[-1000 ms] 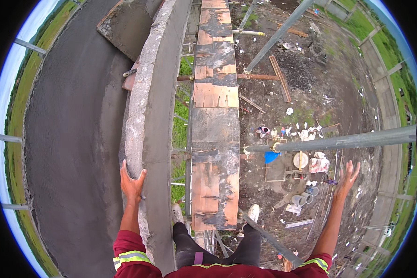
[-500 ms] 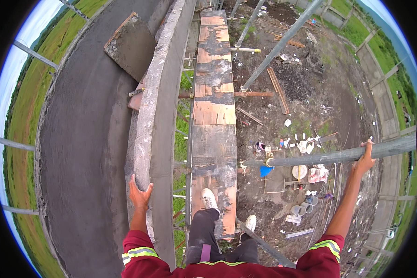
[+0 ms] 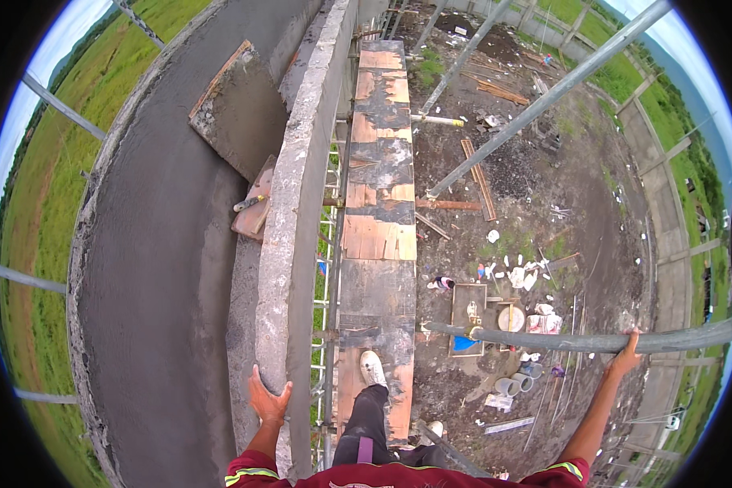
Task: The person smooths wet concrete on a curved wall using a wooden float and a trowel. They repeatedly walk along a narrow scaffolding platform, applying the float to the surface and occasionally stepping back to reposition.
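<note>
My left hand (image 3: 269,400) rests on the rough top of the concrete wall (image 3: 289,195), thumb and fingers spread. With my right arm stretched out, my right hand (image 3: 625,356) is closed round a grey metal scaffold pipe (image 3: 545,340). Beneath me runs a narrow walkway of worn plywood (image 3: 378,285), dark and orange in patches. One white shoe (image 3: 372,369) stands on it; the other, partly hidden, is beside its right edge. Left of the wall top, a trowel (image 3: 250,203) lies on a reddish board (image 3: 257,213).
A mortar-smeared square board (image 3: 242,110) leans in the grey channel (image 3: 146,244). Slanting pipes (image 3: 549,98) cross on the right. On the ground far below are buckets (image 3: 508,385), a mixing box (image 3: 468,297), sacks (image 3: 542,323) and planks (image 3: 478,180). Gaps flank the walkway.
My view has shifted forward along the walkway, and one foot has stepped ahead. My left hand stays on the wall and my right hand still grips the pipe.
</note>
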Demonstrator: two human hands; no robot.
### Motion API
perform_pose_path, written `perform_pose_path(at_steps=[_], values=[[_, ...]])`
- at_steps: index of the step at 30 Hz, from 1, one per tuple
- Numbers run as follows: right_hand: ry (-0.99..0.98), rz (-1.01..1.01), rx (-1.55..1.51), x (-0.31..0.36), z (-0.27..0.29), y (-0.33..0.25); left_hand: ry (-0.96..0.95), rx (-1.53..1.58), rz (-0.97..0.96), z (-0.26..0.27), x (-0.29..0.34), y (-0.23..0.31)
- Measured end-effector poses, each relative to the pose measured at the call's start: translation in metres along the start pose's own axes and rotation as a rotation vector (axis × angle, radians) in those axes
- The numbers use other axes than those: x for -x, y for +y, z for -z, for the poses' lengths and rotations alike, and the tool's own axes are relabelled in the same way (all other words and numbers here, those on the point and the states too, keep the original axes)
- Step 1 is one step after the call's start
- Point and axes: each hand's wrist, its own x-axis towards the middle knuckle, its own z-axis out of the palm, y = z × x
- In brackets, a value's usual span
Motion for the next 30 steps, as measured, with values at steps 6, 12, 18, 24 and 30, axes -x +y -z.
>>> perform_pose_path(at_steps=[6,12,18,24,30], values=[[-0.023,-0.078,0.097,0.004,0.002,0.000,-0.091,0.010,0.027,0.009,-0.006,0.005],[0.093,-0.150,0.038,0.004,-0.005,0.011,-0.244,-0.001,0.108,0.022,-0.014,0.008],[0.330,-0.198,0.173,0.011,-0.020,0.013,-0.061,0.025,-0.002,0.012,-0.095,0.078],[0.588,-0.106,0.456,0.020,-0.029,0.017,-0.103,0.005,-0.131,-0.035,-0.269,0.201],[0.743,-0.330,0.786,0.008,-0.009,0.018,-0.389,-0.222,0.105,-0.053,-0.365,0.273]])
